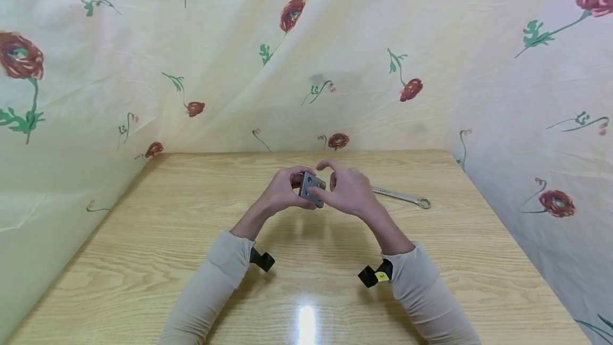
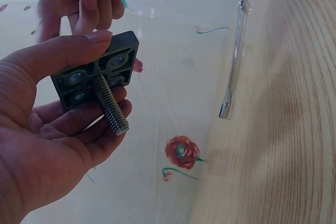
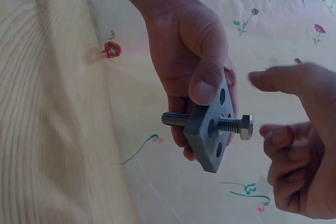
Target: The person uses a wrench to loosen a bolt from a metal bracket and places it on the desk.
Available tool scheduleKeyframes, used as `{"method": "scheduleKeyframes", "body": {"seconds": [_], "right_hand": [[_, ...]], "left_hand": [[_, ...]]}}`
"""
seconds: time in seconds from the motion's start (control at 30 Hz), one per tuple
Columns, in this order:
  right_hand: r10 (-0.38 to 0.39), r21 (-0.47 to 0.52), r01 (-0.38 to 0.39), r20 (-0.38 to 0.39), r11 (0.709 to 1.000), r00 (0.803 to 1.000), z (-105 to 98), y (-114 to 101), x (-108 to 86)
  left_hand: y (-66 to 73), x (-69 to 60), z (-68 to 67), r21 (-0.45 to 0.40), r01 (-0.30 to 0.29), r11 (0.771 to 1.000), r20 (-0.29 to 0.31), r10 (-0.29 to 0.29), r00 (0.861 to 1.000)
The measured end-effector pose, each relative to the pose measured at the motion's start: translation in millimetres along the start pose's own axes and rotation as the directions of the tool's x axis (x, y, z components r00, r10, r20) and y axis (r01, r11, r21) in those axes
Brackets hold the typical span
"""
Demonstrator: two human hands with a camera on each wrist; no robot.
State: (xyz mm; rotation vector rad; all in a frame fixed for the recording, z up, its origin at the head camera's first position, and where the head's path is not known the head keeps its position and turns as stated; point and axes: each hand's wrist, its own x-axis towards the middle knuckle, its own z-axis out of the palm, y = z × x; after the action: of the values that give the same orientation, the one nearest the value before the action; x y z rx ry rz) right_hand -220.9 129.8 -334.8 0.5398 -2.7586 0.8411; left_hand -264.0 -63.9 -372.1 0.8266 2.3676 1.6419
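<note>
Here's my left hand gripping the plate, thumb over one edge, fingers round behind, holding it up above the table. And there's the bolt, running right through the middle of the plate! Hex head on the side facing my right hand, a good length of thread poking out on the other side, over my left fingers. The head isn't seated, either: bare thread shows between it and the plate's face. The plate's tilted, its holes showing round the bolt.

Now my right hand: just beside the bolt head, a gap between, nothing in its grasp. Thumb and forefinger are spread well apart, the other fingers loosely bent.

Over to the right, on the table, lies the wrench, ring end pointing away from me, its near part tucked from sight behind my right hand in the head view. Pale sleeves on both my arms, black wrist gear below each hand, and the flowered curtain behind it all.
</note>
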Motion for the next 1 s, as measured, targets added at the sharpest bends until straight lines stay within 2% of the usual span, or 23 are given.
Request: {"method": "scheduleKeyframes", "body": {"seconds": [0.17, 0.3, 0.6, 1.0], "right_hand": [[0.142, -0.073, -0.145, -0.045, 0.987, 0.989, 3.7, -1.5, 1.4], [0.178, -0.085, -0.18, -0.03, 0.98, 0.983, 9.2, 0.1, 1.6], [0.157, -0.05, -0.156, 0.019, 0.987, 0.987, 11.6, 1.3, 2.0], [0.116, -0.026, -0.115, 0.075, 0.993, 0.99, -0.4, -1.2, -0.4]], "left_hand": [[-0.6, -0.1, -0.5, 0.001, -0.001, 1.0, 0.007, 0.001, 1.0], [-1.0, -0.6, -0.5, -0.004, 0.001, 1.0, 0.012, -0.001, 1.0], [-0.2, -0.5, -0.3, 0.002, -0.01, 1.0, 0.008, 0.01, 1.0], [0.9, -0.8, 0.5, -0.013, -0.001, 1.0, 0.006, 0.001, 1.0]]}}
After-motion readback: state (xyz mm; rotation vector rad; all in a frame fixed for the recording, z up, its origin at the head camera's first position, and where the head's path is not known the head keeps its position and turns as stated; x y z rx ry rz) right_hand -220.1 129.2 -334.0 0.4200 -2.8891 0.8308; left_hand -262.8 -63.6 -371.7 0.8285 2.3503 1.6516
